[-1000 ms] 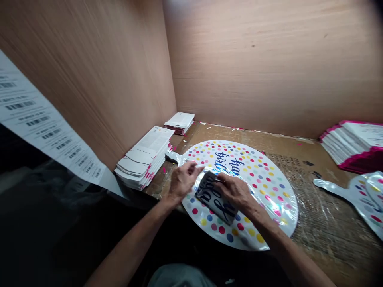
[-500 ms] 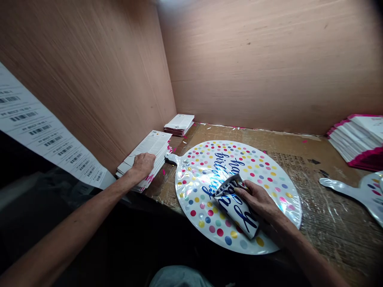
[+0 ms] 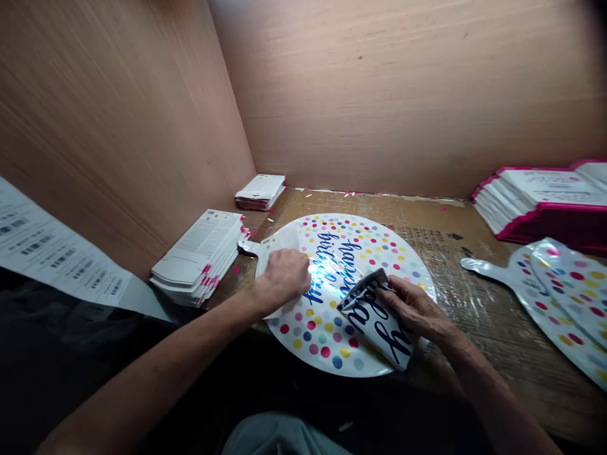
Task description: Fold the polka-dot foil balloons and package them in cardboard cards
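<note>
Frame centre: left hand [image 3: 286,273] has fingers closed on blurred white card [image 3: 284,239], over round white dotted foil balloon [image 3: 327,322]; right hand [image 3: 415,306] clamps fingers on folded blue-lettered white foil [image 3: 379,327].

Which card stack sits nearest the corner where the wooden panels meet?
The small card stack, behind the larger left-side stack; the pink-edged stack sits far over at the right.

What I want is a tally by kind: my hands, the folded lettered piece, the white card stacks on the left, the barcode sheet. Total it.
Hands: 2 (left hand, right hand)
Folded lettered piece: 1
White card stacks, left side: 2 (near stack, back stack)
Barcode sheet: 1
Total: 6
</note>
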